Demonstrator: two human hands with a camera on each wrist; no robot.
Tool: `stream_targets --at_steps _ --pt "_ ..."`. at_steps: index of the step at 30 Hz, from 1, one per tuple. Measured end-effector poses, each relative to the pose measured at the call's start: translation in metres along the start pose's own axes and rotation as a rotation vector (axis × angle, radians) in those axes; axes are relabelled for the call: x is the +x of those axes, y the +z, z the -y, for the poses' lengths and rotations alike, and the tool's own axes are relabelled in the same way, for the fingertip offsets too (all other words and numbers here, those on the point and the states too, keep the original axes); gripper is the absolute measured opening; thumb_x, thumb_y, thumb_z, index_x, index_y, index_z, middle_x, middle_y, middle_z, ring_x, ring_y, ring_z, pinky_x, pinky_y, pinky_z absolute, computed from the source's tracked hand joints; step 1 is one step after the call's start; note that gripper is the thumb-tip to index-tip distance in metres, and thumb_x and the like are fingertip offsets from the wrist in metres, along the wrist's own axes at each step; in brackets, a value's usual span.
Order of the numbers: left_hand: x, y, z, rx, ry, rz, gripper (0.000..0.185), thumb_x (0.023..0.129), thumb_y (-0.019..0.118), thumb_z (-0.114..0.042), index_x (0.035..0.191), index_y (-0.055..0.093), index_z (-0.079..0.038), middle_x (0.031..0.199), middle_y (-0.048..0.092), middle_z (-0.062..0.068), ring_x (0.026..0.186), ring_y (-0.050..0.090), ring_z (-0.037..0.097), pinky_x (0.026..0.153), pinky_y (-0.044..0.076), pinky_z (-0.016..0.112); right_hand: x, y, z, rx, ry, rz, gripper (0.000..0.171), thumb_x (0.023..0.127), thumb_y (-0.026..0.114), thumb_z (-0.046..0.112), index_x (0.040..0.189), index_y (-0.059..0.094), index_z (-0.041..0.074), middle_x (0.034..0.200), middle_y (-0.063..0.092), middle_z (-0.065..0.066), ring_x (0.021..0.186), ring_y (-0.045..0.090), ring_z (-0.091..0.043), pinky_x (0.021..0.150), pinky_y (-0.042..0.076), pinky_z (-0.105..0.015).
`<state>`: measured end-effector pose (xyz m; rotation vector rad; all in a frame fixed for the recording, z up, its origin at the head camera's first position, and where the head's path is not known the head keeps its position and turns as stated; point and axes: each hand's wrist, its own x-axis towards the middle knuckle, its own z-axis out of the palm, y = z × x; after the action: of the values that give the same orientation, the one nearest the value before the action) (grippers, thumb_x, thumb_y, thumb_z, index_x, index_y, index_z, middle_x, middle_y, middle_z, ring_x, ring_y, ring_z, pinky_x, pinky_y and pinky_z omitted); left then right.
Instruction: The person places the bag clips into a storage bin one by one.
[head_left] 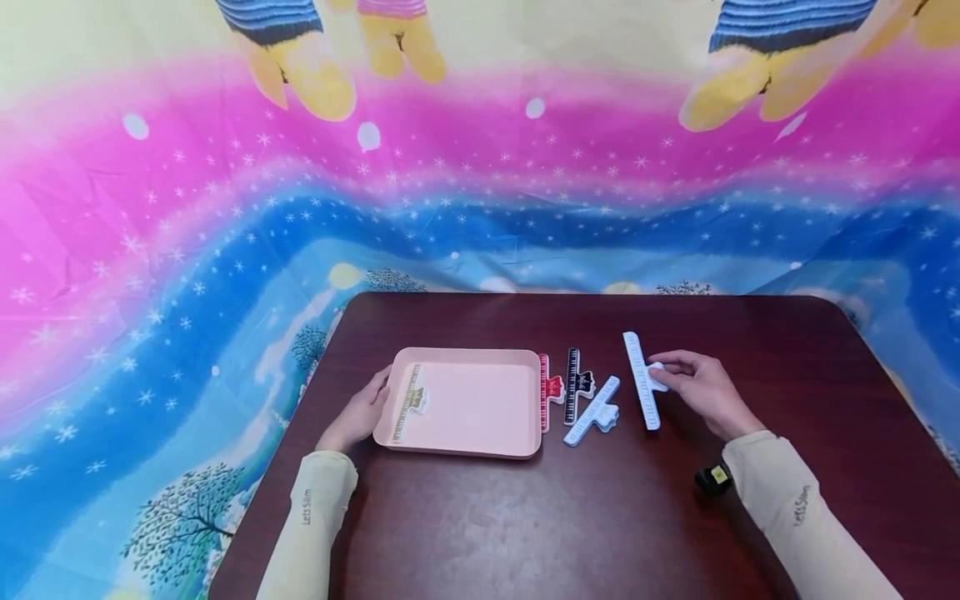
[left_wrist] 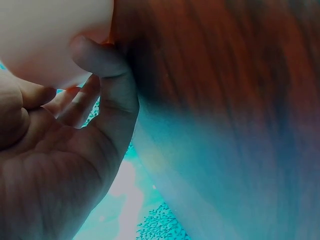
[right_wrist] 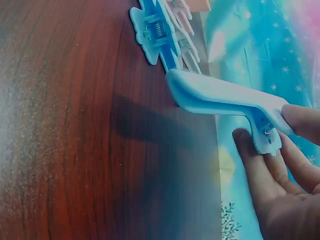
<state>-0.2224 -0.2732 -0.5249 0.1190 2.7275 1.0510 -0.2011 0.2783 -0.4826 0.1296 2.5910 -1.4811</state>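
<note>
My left hand holds the left side of a pale pink tray; in the left wrist view its thumb lies against the tray wall. Inside the tray, at the left, lies a gold-and-white piano-key clip. My right hand pinches the handle of a pale blue piano-key clip. In the right wrist view that clip hangs above the table, tilted. Between tray and right hand lie a red clip close to the tray wall, a black clip and another light blue clip.
The dark brown table has rounded far corners. Behind it hangs a printed cloth in pink and blue. A black device with a yellow label is at the right wrist.
</note>
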Motion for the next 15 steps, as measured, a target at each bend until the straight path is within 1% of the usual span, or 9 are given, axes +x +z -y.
stream_targets --at_steps 5,7,12,15 --pt "0.0000 0.0006 0.0009 -0.008 -0.017 0.002 0.056 0.115 0.035 -0.026 0.167 0.020 -0.012 0.165 0.034 0.023 0.152 0.032 0.045 0.122 0.028 0.063 -0.0008 -0.0006 -0.0013 -0.013 0.019 0.002 0.056 0.103 0.065 0.041 0.145 0.059 0.006 0.138 0.061 -0.024 0.112 0.062 -0.027 0.092 0.058 -0.035" --pt "-0.0007 0.0012 0.0017 -0.016 -0.031 0.008 0.056 0.115 0.035 -0.027 0.167 0.020 -0.013 0.166 0.033 0.022 0.153 0.031 0.044 0.123 0.027 0.062 -0.0012 -0.0008 -0.0024 -0.010 0.026 0.004 0.056 0.102 0.066 0.040 0.146 0.059 0.005 0.139 0.061 -0.024 0.111 0.063 -0.028 0.093 0.058 -0.037" --pt "-0.0017 0.0020 0.0022 -0.019 -0.027 0.015 0.056 0.114 0.035 -0.025 0.167 0.020 -0.011 0.166 0.032 0.022 0.153 0.030 0.044 0.123 0.026 0.061 -0.0018 -0.0016 -0.0033 -0.009 0.032 -0.007 0.057 0.102 0.067 0.039 0.145 0.059 0.003 0.139 0.063 -0.026 0.104 0.068 -0.021 0.091 0.060 -0.036" --pt "-0.0006 0.0014 0.0025 -0.013 -0.017 0.006 0.056 0.114 0.034 -0.025 0.167 0.020 -0.010 0.166 0.032 0.023 0.153 0.030 0.044 0.123 0.026 0.062 -0.0016 -0.0019 -0.0013 0.000 0.032 -0.011 0.058 0.101 0.068 0.040 0.144 0.060 0.001 0.139 0.063 -0.027 0.102 0.070 -0.020 0.091 0.061 -0.036"
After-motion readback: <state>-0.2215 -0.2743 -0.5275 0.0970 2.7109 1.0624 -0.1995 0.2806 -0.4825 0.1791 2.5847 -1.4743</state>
